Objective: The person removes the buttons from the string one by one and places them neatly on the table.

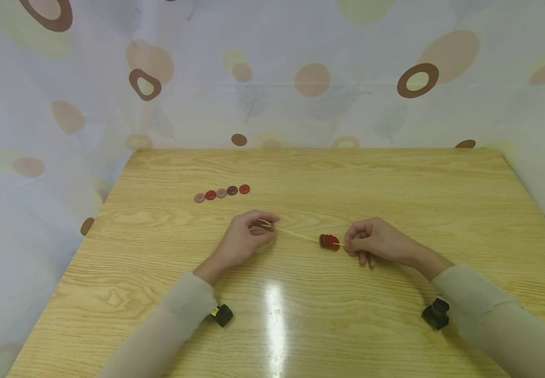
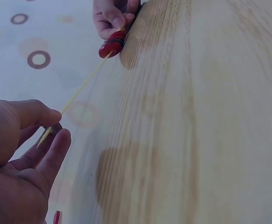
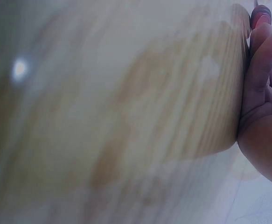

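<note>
Fingers of the right hand [image 1: 378, 241] pinched on the yellow cord [image 1: 297, 234], just right of the stack of threaded buttons [image 1: 329, 241]; those of the left hand [image 1: 246, 236] clamped on a dark button [image 2: 56, 128] and cord, well left of the stack. Cord's long axis straight through the stack, slanting leftward and away. Room nearer than the stack; beyond, leftward, five loose buttons [image 1: 221, 193], then the tabletop's [image 1: 395, 194] far edge.
</note>
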{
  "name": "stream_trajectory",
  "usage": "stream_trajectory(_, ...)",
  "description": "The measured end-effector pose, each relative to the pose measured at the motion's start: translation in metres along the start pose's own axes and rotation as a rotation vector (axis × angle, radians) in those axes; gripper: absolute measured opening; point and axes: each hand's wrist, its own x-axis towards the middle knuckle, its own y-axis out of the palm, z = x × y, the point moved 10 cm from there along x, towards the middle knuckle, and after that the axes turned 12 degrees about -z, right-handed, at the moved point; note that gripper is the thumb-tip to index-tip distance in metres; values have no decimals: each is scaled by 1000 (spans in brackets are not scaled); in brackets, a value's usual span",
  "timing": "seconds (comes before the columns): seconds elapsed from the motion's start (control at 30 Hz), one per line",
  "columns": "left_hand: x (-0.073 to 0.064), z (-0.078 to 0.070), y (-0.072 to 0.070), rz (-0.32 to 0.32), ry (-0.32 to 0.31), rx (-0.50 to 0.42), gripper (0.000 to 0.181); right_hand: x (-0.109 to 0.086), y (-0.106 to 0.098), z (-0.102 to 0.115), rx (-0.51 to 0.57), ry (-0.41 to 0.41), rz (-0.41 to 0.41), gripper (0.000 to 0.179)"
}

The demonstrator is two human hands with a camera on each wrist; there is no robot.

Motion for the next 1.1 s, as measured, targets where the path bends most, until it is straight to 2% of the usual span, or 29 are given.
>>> stream_trajectory(0.53,0,1,-8,-7,32,-24,33,-1,0,1,-8,-2,-1,16)
stream_trajectory(1.1,0,4,-15,-25,-3,-18,32,-1,0,3,-14,-9,-7,16)
